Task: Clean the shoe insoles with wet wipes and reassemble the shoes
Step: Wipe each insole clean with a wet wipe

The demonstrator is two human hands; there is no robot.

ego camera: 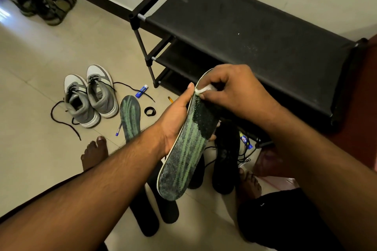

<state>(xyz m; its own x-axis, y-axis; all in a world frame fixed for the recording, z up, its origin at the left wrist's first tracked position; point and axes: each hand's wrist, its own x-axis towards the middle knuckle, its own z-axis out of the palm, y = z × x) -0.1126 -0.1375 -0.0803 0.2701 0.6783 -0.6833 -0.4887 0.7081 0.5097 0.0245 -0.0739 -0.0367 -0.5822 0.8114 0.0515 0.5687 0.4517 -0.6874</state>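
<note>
The right hand (230, 89) has its fingers (208, 94) curled around a small white wet wipe (204, 89), pressing it onto the toe end of a green-striped insole (183, 155). The left hand (175, 120) grips that insole from beneath at mid-length, thumb along its left edge, holding it tilted up over the floor (40, 79). The patch just below the wipe looks darker than the rest, probably damp, so the wiping appears to have covered only the front part; the middle and heel look untouched. A second matching insole (130, 116) lies flat on the floor beside the pair of grey sneakers (91, 96), whose laces are loose. Several black insoles (226, 155) lie by the person's feet, near the black shoe rack (244, 32). Judging from this, most cleaning remains and no insole is back in a shoe yet.
</note>
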